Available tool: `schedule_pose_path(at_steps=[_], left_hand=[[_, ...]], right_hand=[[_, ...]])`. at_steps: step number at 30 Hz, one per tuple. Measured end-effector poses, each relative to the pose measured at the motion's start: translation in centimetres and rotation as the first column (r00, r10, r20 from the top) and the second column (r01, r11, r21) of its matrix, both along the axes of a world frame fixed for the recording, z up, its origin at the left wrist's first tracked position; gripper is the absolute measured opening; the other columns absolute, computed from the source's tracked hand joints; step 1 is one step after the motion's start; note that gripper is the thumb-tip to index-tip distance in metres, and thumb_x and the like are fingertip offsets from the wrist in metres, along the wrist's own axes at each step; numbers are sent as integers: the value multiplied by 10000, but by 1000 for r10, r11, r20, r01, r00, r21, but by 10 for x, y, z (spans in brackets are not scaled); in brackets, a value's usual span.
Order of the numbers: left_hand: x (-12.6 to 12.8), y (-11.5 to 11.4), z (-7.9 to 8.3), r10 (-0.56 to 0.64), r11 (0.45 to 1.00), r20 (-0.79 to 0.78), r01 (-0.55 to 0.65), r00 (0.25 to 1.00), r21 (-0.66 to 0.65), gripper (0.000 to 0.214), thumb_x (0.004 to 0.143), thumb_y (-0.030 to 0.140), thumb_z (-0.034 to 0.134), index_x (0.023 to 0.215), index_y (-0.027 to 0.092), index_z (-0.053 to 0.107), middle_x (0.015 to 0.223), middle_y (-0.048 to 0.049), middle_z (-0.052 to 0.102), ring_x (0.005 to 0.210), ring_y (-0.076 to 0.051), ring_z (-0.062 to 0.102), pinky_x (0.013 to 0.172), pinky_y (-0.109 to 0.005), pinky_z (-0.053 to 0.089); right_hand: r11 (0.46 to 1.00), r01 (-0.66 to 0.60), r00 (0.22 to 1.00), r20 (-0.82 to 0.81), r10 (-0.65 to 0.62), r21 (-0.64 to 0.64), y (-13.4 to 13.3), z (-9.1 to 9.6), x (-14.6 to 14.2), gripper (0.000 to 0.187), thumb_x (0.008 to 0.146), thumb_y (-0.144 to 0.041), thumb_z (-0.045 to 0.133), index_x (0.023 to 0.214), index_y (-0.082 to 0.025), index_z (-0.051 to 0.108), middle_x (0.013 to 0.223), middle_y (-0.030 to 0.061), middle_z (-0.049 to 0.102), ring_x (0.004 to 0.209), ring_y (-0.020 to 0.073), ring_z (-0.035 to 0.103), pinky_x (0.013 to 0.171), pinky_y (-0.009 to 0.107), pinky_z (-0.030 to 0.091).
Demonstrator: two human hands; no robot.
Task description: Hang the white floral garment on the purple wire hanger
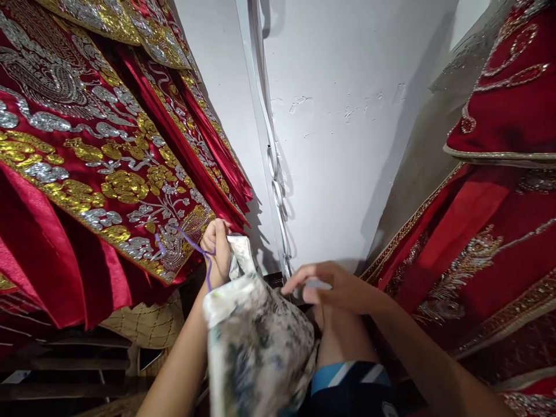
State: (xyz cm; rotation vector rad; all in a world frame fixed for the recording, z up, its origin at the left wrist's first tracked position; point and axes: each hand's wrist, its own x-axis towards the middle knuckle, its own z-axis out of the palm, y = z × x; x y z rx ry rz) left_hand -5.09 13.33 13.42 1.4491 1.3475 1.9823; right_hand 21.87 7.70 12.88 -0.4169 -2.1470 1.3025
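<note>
My left hand (217, 248) is closed on the upper end of a white cloth (264, 341) with dark, blotchy printing. A purple cord (193, 243) runs by my left fingers and hangs over the wrist. The cloth drapes down toward my lap, its lower part blurred. To its right is my right hand (336, 285), fingers bent and close together around a small pale object (319, 284), whose kind I cannot make out. The right fingertips are near the cloth's right side; whether they touch it is unclear.
Red garments with gold and silver sequins (125, 185) hang at the left. More red embroidered cloth (490, 249) is at the right. A white wall (334, 162) with a vertical cable (263, 87) stands ahead. Dark wooden slats (73, 365) show at the lower left.
</note>
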Motion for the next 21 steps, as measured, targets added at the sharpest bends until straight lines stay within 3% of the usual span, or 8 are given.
schedule_pose_path(at_steps=[2,4,7,9,11,16,18,21], left_hand=[[16,-8,4,-211,976,170,216,963,-10,459,841,666,563,764,220,485,575,56,384,498,-108,380,518,-251,380],[34,-17,9,-415,905,258,425,872,18,500,795,689,609,728,230,424,533,81,280,473,-99,326,553,-270,424],[54,-33,10,-582,801,267,599,768,23,538,777,691,632,672,227,379,498,91,211,469,-97,292,591,-300,451],[61,-42,7,-615,774,254,632,746,18,522,779,676,642,670,224,407,486,91,222,471,-99,300,584,-300,442],[61,-49,3,-601,788,236,615,763,17,483,776,647,670,694,220,461,478,88,263,478,-102,333,577,-290,431],[56,-55,-4,-477,867,310,498,822,16,360,828,517,686,753,212,510,516,72,381,502,-96,412,521,-232,382],[57,-53,-6,-448,881,313,473,837,-3,297,816,458,715,830,212,549,550,66,441,523,-95,461,506,-218,376],[56,-46,-10,-483,859,272,510,832,-35,406,730,411,796,1016,218,584,711,33,574,590,-97,544,562,-229,442]], right_hand=[[960,280,960,7,-280,24,12,-7,-5,360,957,-455,523,1205,-240,673,1238,85,668,1146,264,615,990,408,467],[878,475,880,-53,-472,62,27,-17,-12,404,946,-429,536,1315,-272,587,1371,70,576,1271,271,515,1062,417,398],[825,555,832,-103,-546,108,40,-32,-20,357,925,-397,560,1246,-247,604,1262,60,607,1176,242,540,1000,354,414],[852,519,855,-76,-514,71,40,-40,-19,250,942,-415,522,946,-203,655,888,21,630,843,183,578,775,292,452],[872,489,870,-76,-487,6,38,-45,-12,379,953,-463,486,688,-197,543,637,-30,457,602,132,432,588,264,367],[883,443,873,-148,-465,-157,27,-56,14,506,921,-539,531,566,-204,400,588,-48,329,527,106,306,511,255,269],[847,433,850,-172,-498,-309,23,-61,23,483,892,-534,591,576,-194,456,581,-42,395,515,105,361,501,245,301],[700,446,728,-229,-646,-558,19,-66,36,393,823,-534,679,673,-183,584,606,-12,557,535,142,518,494,251,396]])
